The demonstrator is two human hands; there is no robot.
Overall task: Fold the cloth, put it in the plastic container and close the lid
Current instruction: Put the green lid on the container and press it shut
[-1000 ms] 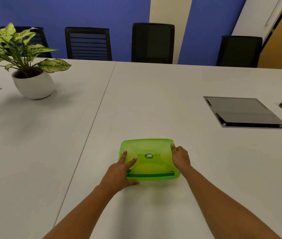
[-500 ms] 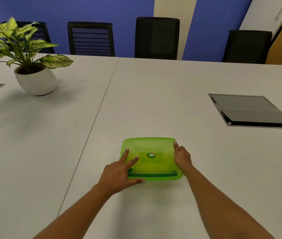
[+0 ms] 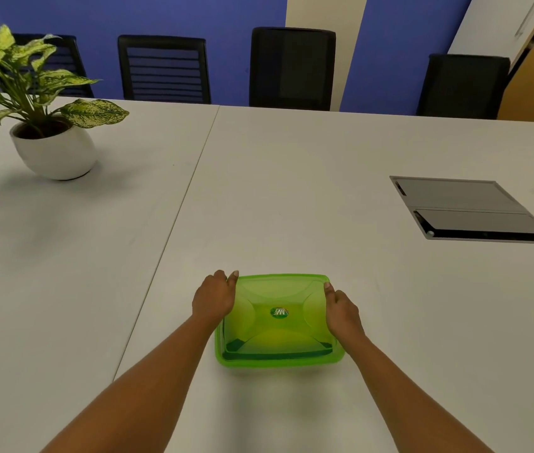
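The left hand (image 3: pixel 214 297) lies curled over the far left corner of the green plastic container (image 3: pixel 278 322), its fingers bent down along the left side and the thumb tip touching the lid (image 3: pixel 275 295) at that corner; the grip is narrow, pressing rather than lifting. The right hand (image 3: pixel 340 308) sits on the right edge of the container in the same manner, fingers folded under toward the side wall and the thumb laid on the lid near the far right corner. The container is a shallow, translucent lime-green box with rounded corners, and its lid is on it, moulded with curved ridges that run from the corners toward a small round sticker (image 3: pixel 279 312) in the middle. A darker green band shows through the plastic along the near edge; whether this is the cloth cannot be told. The container stands on the desk (image 3: pixel 291 191), near its front edge and just right of the seam between 2 white, smooth matte panels. At the far left of the desk stands a potted plant (image 3: pixel 40 103) in a rounded white pot, and toward the right edge a grey cable hatch (image 3: pixel 468 207) is set flush into the surface. 4 black chairs (image 3: pixel 293 67) line the far edge.
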